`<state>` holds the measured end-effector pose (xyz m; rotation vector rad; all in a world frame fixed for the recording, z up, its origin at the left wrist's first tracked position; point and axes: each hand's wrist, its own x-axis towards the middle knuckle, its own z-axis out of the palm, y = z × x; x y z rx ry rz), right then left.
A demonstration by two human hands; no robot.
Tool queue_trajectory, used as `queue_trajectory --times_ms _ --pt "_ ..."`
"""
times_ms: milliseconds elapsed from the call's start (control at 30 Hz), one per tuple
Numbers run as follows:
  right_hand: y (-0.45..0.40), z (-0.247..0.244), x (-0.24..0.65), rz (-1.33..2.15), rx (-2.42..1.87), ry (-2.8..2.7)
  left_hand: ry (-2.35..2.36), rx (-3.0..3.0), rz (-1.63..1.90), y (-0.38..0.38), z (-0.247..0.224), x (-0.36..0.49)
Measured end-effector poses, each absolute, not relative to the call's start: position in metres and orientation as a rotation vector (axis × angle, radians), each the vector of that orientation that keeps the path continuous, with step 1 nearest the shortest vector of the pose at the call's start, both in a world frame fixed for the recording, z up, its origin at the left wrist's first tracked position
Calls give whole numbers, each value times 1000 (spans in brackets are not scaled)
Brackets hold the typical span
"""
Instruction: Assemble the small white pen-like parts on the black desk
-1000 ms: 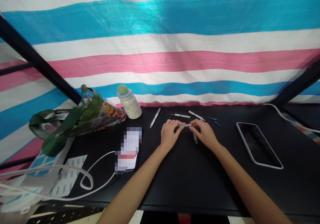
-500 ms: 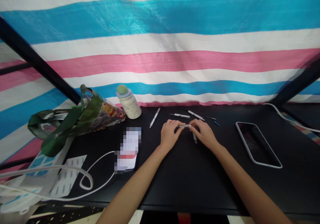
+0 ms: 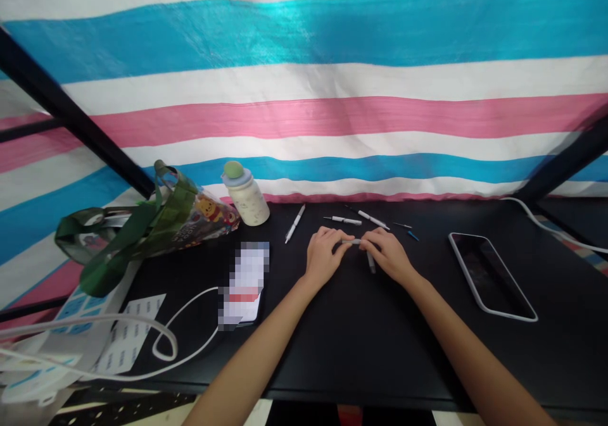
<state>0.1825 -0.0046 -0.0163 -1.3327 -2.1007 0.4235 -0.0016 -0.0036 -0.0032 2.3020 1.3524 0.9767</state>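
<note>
Little has changed: your left hand [image 3: 327, 256] and right hand [image 3: 386, 256] stay together on the tabletop [image 3: 361, 350], fingers closed on opposite ends of a slim grey pen [image 3: 352, 242], with a second pen [image 3: 371, 263] just beside your right hand.

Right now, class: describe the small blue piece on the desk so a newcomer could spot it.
On the black desk, find the right hand. Just beyond it, to the right, lies the small blue piece, the only blue item among the white pen-like sticks.
</note>
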Motion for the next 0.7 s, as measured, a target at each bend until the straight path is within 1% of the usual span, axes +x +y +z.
queue_trajectory --times_ms 167,367,533,700 --pt "-6 -15 181 446 -1337 -2091 1353 2308 983 -4 -2 -2" --pt "-8 -16 179 367 -1400 -2012 1352 2369 964 -5 -3 -1" --pt "-6 -18 181 287 -1414 -2029 1369 2452 852 -7 -3 1" --pt "-5 -21 185 186 -1526 -1939 1411 2460 759 -9 -3 3"
